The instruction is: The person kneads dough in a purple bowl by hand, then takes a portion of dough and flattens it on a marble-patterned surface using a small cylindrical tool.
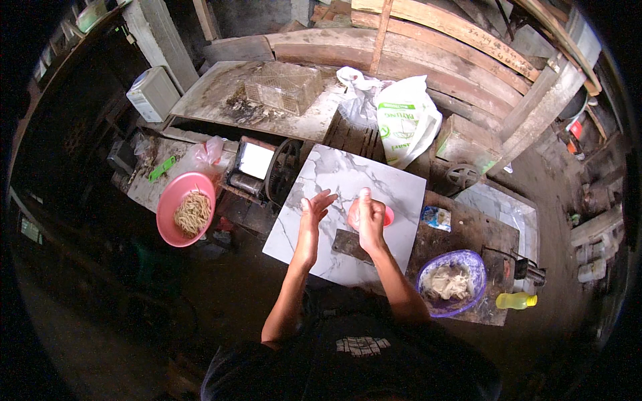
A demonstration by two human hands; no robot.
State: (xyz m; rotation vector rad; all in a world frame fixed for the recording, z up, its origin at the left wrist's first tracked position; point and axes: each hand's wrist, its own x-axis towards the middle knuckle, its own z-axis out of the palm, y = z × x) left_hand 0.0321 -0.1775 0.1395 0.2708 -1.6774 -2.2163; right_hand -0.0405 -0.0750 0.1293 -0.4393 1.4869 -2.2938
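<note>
My left hand [313, 208] is raised over the white marble slab [334, 174] with its fingers spread and nothing in it. My right hand [368, 217] is close beside it, fingers pointing up and held together, in front of a small pink bowl [388, 215] on the slab. Whether the right hand holds anything I cannot tell. A dark flat metal blade [348, 244] lies on the slab just below my hands.
A pink basin of pale noodles [185, 208] sits at the left beside a hand-cranked metal machine [264, 170]. A purple bowl of pale dough [451, 282] and a yellow bottle [515, 301] stand at the right. A white sack [404, 120] and wire cage [284, 87] lie behind.
</note>
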